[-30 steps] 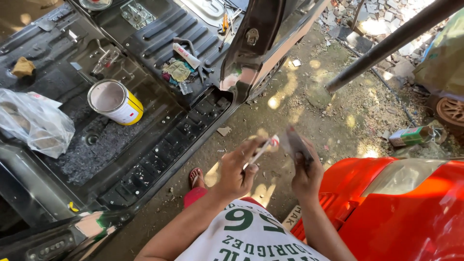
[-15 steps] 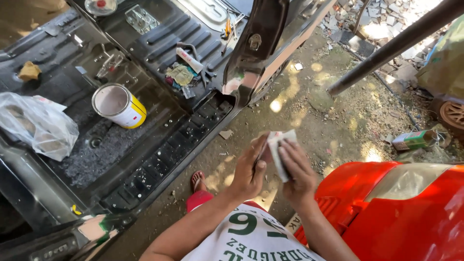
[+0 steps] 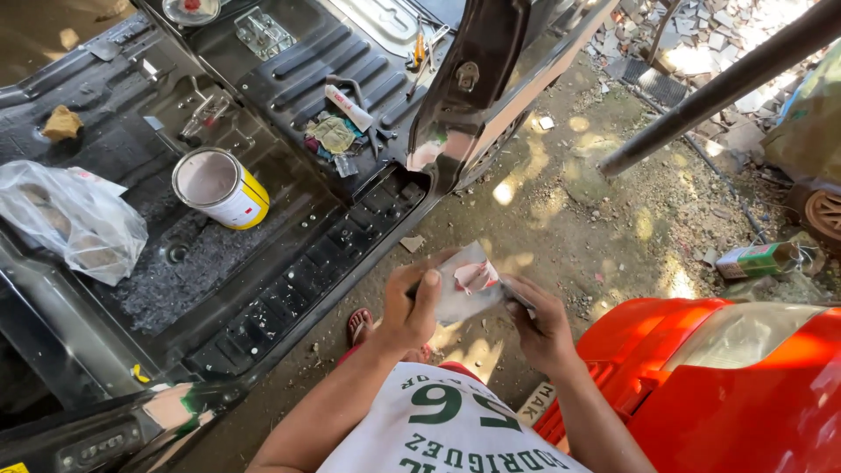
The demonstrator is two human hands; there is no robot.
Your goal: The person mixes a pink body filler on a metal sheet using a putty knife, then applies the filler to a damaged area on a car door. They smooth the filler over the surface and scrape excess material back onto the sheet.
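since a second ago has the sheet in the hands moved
Yes. The pale sheet was folded thin between the hands; now it lies opened flat, held by the left hand and right hand, still beside the red car body.

Sheet [image 3: 467, 285] hides left hand's [image 3: 412, 311] fingers; plastic bag [image 3: 74, 219] contents unclear.

Paint can [image 3: 221, 187], plastic bag [image 3: 74, 219], maybe rags [image 3: 333, 134]

Paint can [image 3: 219, 187] on vehicle floor [image 3: 289, 254], plastic bag [image 3: 74, 219] left of it (car hood [image 3: 745, 385] far right)
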